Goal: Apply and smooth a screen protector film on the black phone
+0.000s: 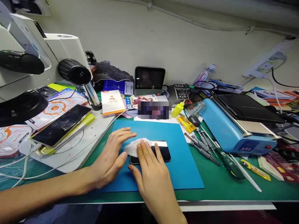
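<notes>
A phone with a black face and a bright glare band (pixel 163 153) lies flat on the blue mat (pixel 187 174). Over its left part is a crumpled white wipe (pixel 132 149), pale and thin like tissue or cloth. My right hand (pixel 151 171) presses on the wipe and phone with outstretched fingers, its thumb apart at the phone's near edge. At the phone's left end, my left hand (pixel 109 158) is open, fingers extended and thumb tip touching or close to the wipe. The phone's left part is hidden under the wipe and fingers.
To the left stands a microscope (pixel 67 53) on a pale base, with another phone (pixel 62 124) lying there. Screwdrivers (pixel 203 146), a yellow bottle (pixel 178 109) and a blue machine (pixel 224 127) are on the right. A smart display (pixel 149 79) stands at the back.
</notes>
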A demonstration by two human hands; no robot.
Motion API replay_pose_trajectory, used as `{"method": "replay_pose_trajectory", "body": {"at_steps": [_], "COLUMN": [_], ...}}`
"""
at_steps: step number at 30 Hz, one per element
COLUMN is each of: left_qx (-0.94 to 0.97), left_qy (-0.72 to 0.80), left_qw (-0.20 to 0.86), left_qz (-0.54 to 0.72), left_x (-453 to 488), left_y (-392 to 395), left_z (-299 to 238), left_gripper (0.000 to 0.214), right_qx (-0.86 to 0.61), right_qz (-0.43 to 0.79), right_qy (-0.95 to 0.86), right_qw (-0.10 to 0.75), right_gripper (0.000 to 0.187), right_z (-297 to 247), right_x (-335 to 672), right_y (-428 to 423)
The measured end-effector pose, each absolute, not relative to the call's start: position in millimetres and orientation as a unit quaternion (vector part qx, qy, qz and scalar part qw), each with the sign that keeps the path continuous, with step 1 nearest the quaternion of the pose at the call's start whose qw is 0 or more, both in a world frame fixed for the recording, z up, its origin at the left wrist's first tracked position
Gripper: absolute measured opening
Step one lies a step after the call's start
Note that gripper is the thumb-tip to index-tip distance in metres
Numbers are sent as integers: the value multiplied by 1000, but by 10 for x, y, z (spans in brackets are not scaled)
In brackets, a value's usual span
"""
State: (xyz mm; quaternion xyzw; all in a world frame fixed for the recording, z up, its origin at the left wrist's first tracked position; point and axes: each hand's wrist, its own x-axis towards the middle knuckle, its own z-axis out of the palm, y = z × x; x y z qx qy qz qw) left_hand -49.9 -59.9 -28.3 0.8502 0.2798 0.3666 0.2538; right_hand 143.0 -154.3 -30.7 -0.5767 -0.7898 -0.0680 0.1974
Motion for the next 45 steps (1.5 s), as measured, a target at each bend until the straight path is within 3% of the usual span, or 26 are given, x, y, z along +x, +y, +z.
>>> {"method": "replay_pose_trajectory", "body": {"at_steps": [6, 12, 18, 24, 35, 40, 45], "left_qx": [829, 833, 845, 847, 904, 915, 914], "left_qy": [297, 304, 300, 304, 347, 342, 339], "left_qw": [268, 234, 224, 211, 128, 100, 106], "left_qz": [391, 398, 381, 382, 216, 190, 194], "left_x": [-490, -488, -487, -488, -405, -396, -401], "left_y": [-612, -594, -596, -598, -576, -577, -582], "left_z": [-276, -295, -290, -281, -347, -362, -367], "left_gripper": [43, 41, 42, 41, 49, 40, 52], "right_qx": [-563, -581, -559, -602, -638, -626, -599], "right_qz": [-83, -28, -73, -51, -90, -107, -108], "right_qy": [-791, -788, -800, -766, -736, -744, -770], "right_qw": [224, 199, 207, 222, 208, 210, 190], "right_gripper": [64, 60, 68, 54, 54, 45, 49], "right_z": [-329, -313, -354, -343, -267, -261, -253], "right_x": [1232, 1099, 1078, 1084, 1504, 1601, 1706], "right_y": [-1660, -1472, -1739, -1631, -1506, -1563, -1633]}}
